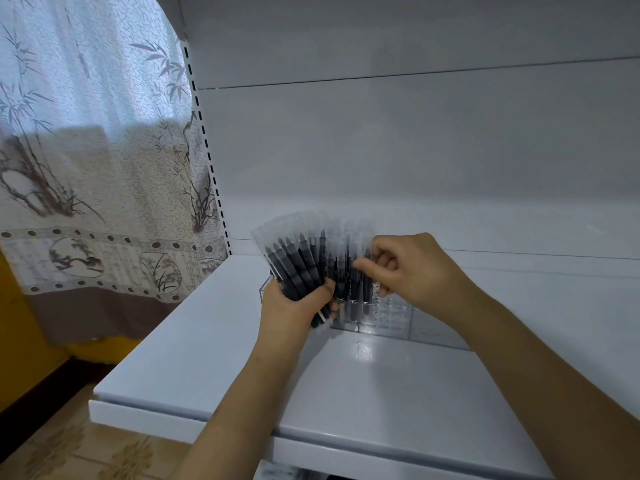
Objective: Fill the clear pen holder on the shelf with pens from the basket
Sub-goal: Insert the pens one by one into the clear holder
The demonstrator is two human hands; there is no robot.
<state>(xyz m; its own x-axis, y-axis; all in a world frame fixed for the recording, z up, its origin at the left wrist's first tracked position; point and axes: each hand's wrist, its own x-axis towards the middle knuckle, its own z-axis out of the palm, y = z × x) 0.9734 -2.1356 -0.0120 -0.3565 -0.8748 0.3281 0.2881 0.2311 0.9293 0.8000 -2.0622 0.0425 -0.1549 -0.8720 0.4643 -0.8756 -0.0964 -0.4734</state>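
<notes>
Both forearms reach in over the front edge of the white shelf [194,362]. Her or his left hand [294,308] grips a fanned bundle of sleeved dark pens [294,261] by their lower ends, just left of the clear pen holder [388,315], which stands toward the back of the shelf with several pens already upright in it. At the holder's top, the right hand [412,268] pinches one sleeved pen between thumb and forefinger. A good placement probably means keeping it vertical over an open slot, lowering it fully, then letting go. No basket is in view.
</notes>
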